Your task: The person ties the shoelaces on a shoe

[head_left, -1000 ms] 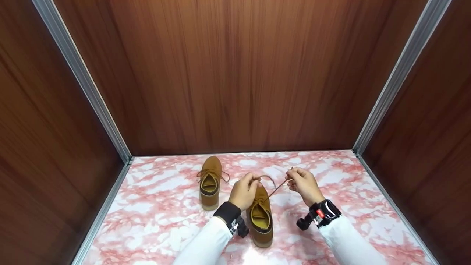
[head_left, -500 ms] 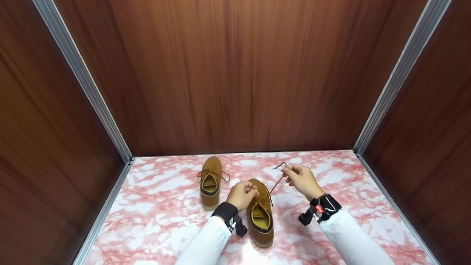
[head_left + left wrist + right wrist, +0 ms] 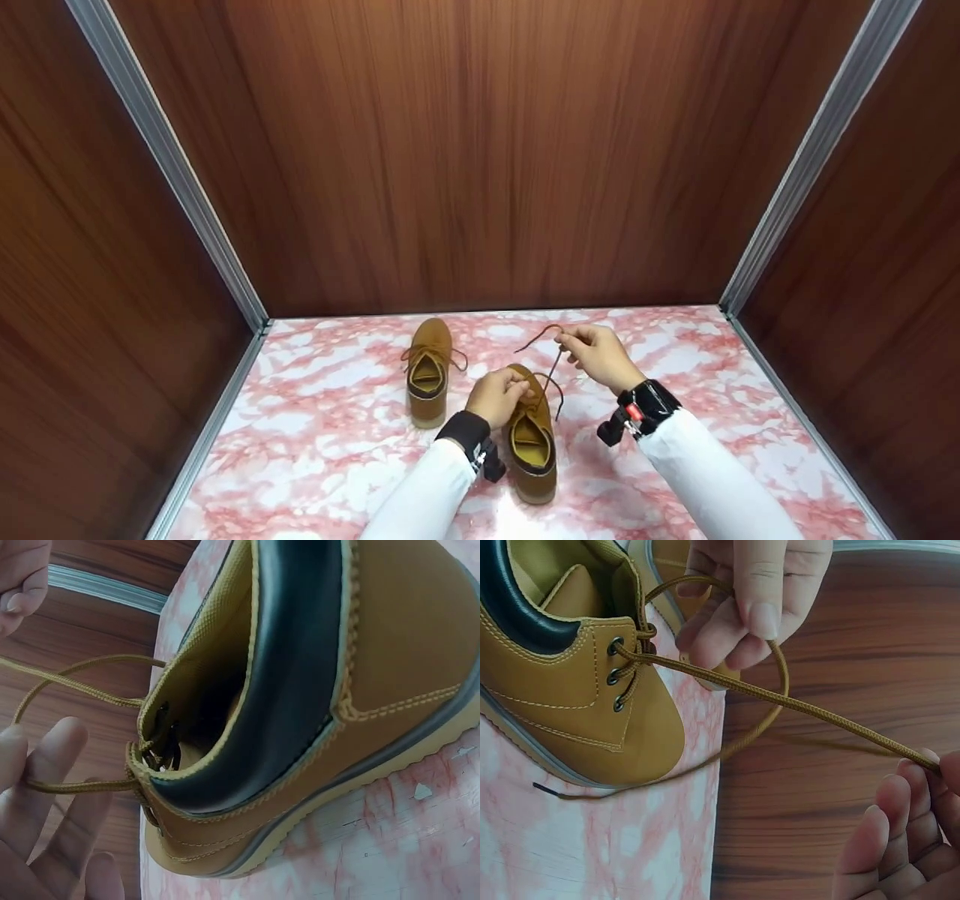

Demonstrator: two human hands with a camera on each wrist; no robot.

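A tan lace-up shoe (image 3: 536, 484) stands toe-away on the pink-and-white surface, its padded collar dark. Over its front part, my left hand (image 3: 491, 400) pinches one shoelace (image 3: 783, 671) between thumb and fingers. That lace loops out to the right, and its dark tip hangs beside the toe. To the right and higher, my right hand (image 3: 600, 358) pinches the other shoelace (image 3: 817, 715), which runs straight up from the eyelets. Its free end curves leftward past the fingertips. In the left wrist view, the lace (image 3: 82, 786) passes between the left fingers (image 3: 64, 746).
A matching shoe (image 3: 430, 405) stands to the left, farther back, its laces tied in a bow. Brown wood-grain panels (image 3: 480, 187) rise behind and at both sides, with metal strips (image 3: 810, 150) at the corners. The marbled surface (image 3: 322, 450) spreads around the shoes.
My right hand has moved left and slightly up, its lace end now trailing left. My left hand has come down a little over the shoe, and its lace now droops on the right side.
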